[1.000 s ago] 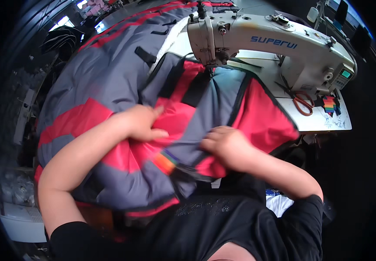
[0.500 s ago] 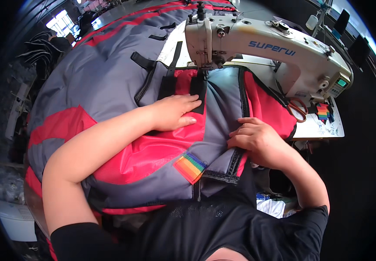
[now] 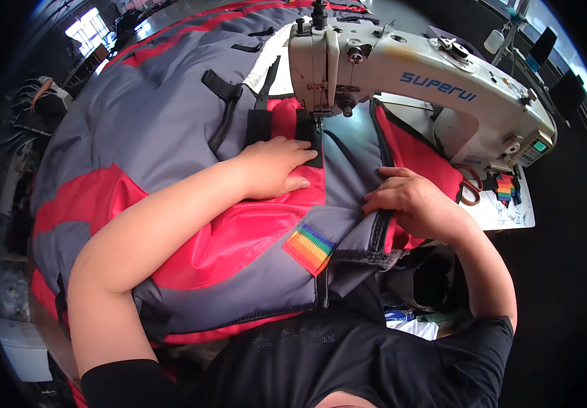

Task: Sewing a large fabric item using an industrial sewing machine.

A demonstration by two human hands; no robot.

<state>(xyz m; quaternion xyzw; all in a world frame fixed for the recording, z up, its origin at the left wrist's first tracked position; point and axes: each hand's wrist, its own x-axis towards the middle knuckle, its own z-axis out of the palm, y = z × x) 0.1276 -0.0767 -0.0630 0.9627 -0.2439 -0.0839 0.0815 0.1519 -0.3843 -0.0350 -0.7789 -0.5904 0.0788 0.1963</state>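
Observation:
A large padded grey and red fabric piece [image 3: 229,245] with black trim lies under the needle of a white sewing machine [image 3: 382,60]. Flat on its red part, beside a black strip [image 3: 312,139] near the presser foot [image 3: 318,124], rests my left hand [image 3: 276,168], fingers stretched toward the needle. To the right of it, my right hand [image 3: 416,202] has curled fingers gripping the grey fabric by its black-bound edge; the fingertips are partly hidden. A rainbow-striped patch [image 3: 312,248] shows on the grey fabric nearer to me.
Scissors with reddish-brown handles [image 3: 471,185] lie right of the fabric, under the machine arm. Beyond them, more rainbow patches [image 3: 505,188] sit on the white tabletop [image 3: 504,216]. Black straps [image 3: 222,87] stick up from the fabric at left. Dark bundled pieces [image 3: 35,112] are at the far left.
The fabric under my hands has shifted slightly away, toward the machine, and the striped patch now appears further right. My right hand has moved a little away from me with the edge.

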